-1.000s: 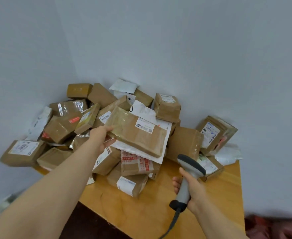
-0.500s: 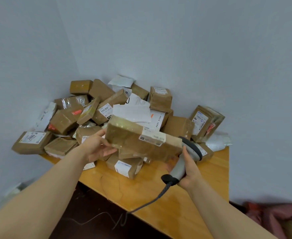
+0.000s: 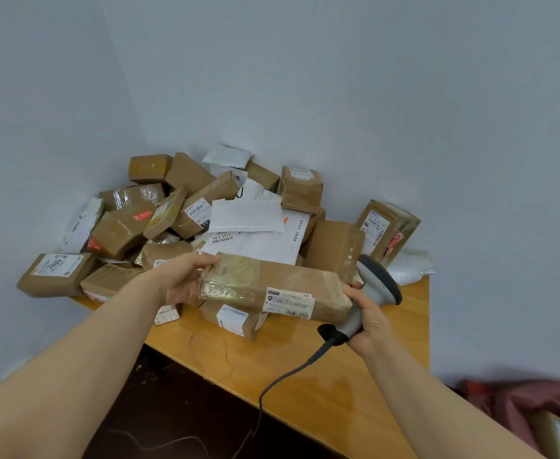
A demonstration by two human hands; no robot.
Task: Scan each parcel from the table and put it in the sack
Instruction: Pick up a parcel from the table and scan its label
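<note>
Now, left fingers (image 3: 202, 261) gripping one parcel (image 3: 272, 286), right fingers (image 3: 359, 294) curled round one scanner (image 3: 373, 283).

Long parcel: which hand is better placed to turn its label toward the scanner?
Left. The left hand grips the long parcel by its end; the right hand is busy holding the scanner, whose head sits beyond the parcel's right end, off the label.

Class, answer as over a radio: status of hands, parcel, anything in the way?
Left hand grips parcel at left end. Right hand grips scanner at right end. Label faces camera. Pile behind, nothing blocking.
</note>
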